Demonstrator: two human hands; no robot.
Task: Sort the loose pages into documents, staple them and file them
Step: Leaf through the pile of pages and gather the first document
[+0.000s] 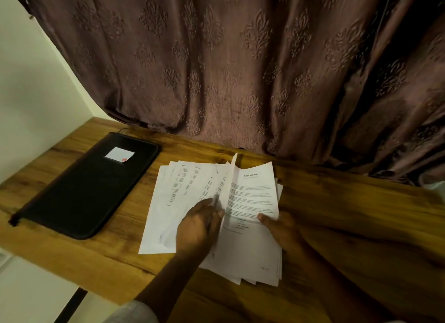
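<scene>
The left hand (198, 228) lies back-up on the pages (250, 257), its fingers stretched forward over the sheets that fan out to the left. The fingertips meet the foot of one raised sheet (230, 180), which stands on edge near the middle of the pile. From here I cannot tell whether that hand pinches the sheet or only props it. The right hand (283, 231) grips the pile at its right edge. Its thumb is pressed down on the top page (255, 195), a printed sheet with a heading and paragraphs, and its fingers are hidden under the paper. A grey sleeve (134, 313) shows on the left arm, nearer than the pile.

The pages rest on a wooden desk (349, 214), loosely squared on the right and splayed on the left. To the left of them, apart from the paper, a black zipped folder (89, 190) lies flat and closed, with a small white label (119, 154) on its cover. Behind the pile a brown patterned curtain (216, 70) hangs down to the desk's far edge. A pale wall (31, 94) stands beyond the folder.
</scene>
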